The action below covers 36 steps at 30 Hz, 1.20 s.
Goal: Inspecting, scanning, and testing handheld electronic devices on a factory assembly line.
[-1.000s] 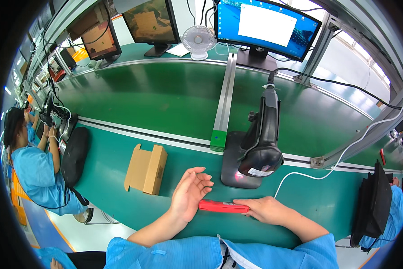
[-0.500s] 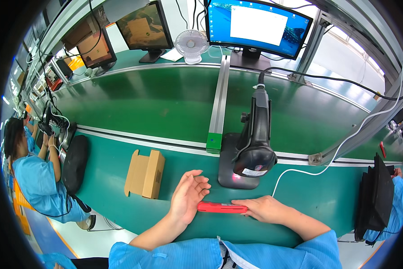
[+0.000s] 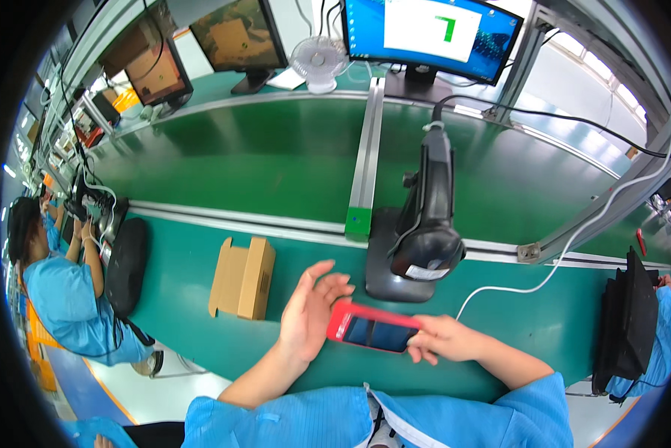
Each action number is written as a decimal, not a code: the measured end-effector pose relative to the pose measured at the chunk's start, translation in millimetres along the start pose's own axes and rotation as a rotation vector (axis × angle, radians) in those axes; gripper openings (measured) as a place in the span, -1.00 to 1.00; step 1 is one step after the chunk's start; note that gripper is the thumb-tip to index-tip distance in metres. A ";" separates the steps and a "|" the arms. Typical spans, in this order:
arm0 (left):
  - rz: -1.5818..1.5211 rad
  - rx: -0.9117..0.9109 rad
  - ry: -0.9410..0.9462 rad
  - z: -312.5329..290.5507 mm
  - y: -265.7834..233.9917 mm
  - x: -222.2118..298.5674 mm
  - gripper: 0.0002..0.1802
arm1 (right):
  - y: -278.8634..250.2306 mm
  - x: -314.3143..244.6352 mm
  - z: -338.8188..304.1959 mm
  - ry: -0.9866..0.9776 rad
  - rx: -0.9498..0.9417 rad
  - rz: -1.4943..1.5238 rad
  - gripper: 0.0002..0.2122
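My right hand grips the right end of a flat red handheld device with a dark screen. The screen side faces up toward me, and a small white label shows at its left end. Beside that left end is my left hand, palm turned inward and fingers apart, holding nothing. Whether it touches the device's edge I cannot tell. Just beyond the device, a black barcode scanner leans head-down in its stand. An open cardboard box lies on the green table, left of my left hand.
A monitor stands past the green belt, with a small white fan to its left. A white cable crosses the table at right. A person in blue works at left, near a black case.
The red device has turned from edge-on to showing its screen. My right fingers have shifted on it. A green mark has appeared in the monitor's white window, and the scanner's red glow is gone.
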State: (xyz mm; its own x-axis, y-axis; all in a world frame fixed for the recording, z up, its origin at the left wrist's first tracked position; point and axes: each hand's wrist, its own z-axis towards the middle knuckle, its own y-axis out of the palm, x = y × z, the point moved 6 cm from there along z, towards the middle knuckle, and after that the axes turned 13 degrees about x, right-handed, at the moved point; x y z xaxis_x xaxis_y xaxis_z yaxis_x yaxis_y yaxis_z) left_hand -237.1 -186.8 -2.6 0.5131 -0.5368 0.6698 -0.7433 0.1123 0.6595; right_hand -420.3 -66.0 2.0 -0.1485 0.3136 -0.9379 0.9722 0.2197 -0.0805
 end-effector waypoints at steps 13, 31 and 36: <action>0.192 -0.524 0.171 -49.1 54.9 -33.8 0.38 | 39.8 -0.4 -9.8 0.030 -0.140 0.360 -0.60; -0.663 -0.300 0.741 -92.8 -61.9 206.8 -0.10 | 31.8 21.9 -2.7 -0.172 0.170 0.099 -0.61; -0.659 -0.161 0.757 -89.5 -90.1 203.2 -0.09 | 34.6 16.1 -1.8 -0.208 0.148 0.057 -0.61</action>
State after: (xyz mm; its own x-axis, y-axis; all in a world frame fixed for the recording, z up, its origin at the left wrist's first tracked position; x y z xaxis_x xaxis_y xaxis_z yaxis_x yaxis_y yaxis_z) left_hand -27.4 -231.1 104.7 0.9783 0.1318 0.1596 -0.1763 0.1270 0.9761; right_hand -389.4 -51.7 -15.3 -0.0674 0.1218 -0.9903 0.9961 0.0648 -0.0598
